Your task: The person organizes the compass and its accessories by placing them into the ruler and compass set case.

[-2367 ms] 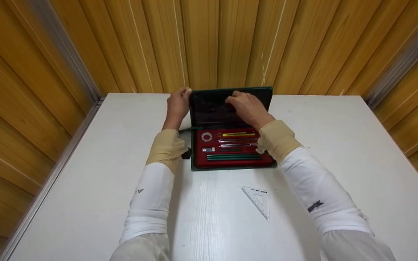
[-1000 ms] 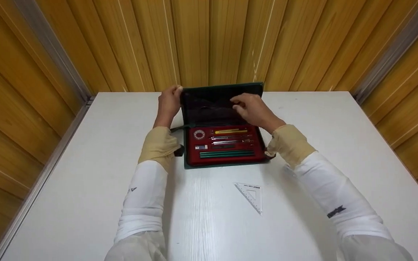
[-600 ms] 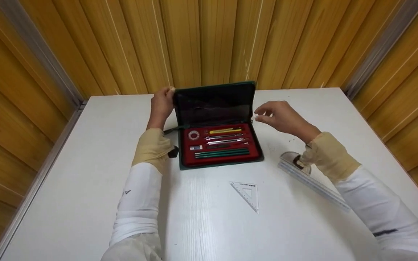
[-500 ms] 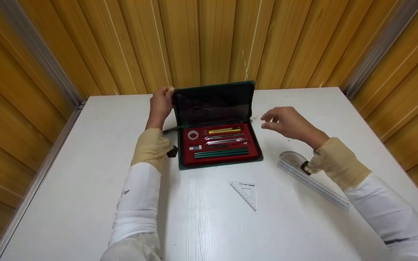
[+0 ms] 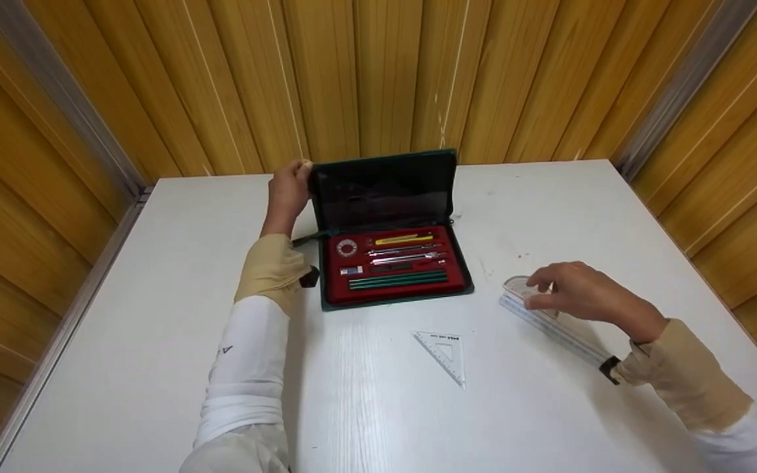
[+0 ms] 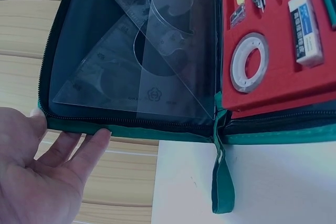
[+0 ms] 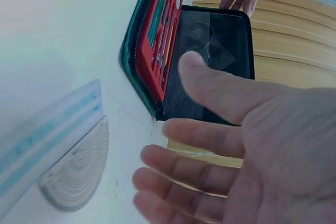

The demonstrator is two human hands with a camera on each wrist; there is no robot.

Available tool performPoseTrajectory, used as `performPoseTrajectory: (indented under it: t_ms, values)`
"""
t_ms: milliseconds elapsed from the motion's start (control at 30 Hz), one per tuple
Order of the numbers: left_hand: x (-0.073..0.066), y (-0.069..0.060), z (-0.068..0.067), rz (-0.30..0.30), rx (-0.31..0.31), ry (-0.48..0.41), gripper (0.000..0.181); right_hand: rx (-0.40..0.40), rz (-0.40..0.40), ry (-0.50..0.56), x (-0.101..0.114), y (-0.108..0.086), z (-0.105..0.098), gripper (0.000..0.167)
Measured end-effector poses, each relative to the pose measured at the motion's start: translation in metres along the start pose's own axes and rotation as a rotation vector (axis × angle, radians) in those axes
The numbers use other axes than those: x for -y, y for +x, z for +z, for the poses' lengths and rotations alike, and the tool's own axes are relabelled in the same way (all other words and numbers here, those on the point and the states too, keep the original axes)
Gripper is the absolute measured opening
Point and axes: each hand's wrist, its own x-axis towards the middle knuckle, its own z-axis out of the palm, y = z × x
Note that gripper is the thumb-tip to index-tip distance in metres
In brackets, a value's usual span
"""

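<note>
My left hand pinches the top left corner of the raised lid of a green zip case. In the left wrist view, clear set squares sit in the lid's pocket. The case's red tray holds green pencils, a yellow cutter, metal drawing tools, an eraser and a white ring. My right hand hovers over a clear protractor and ruler, fingers spread and holding nothing; it partly hides both in the head view.
A small clear set square lies on the white table in front of the case. A green strap hangs from the case's left side. Wood-patterned walls stand behind and at both sides of the table.
My right hand has left the lid and moved right and nearer over the ruler and protractor, which its arm hid earlier. My left hand still holds the lid. The head view has shifted slightly.
</note>
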Motion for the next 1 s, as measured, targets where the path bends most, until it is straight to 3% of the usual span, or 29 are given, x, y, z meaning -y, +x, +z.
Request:
performPoseTrajectory:
  t_ms: [300,467,667,1000]
  values:
    - [0.002,0.001,-0.003,-0.024,0.014,-0.007,0.031,0.061,0.064,-0.055,-0.029,-0.029,0.014,0.031]
    - [0.001,0.002,-0.003,-0.026,0.022,-0.005,0.031,0.059,0.150,-0.029,-0.041,-0.032,0.022,0.029]
    - [0.000,0.005,-0.004,-0.017,0.029,0.018,0.033,0.048,0.286,0.010,-0.042,-0.032,0.030,0.030]
    - [-0.002,0.008,-0.003,-0.027,0.047,0.015,0.032,0.004,0.222,-0.065,-0.035,-0.033,0.035,0.022]
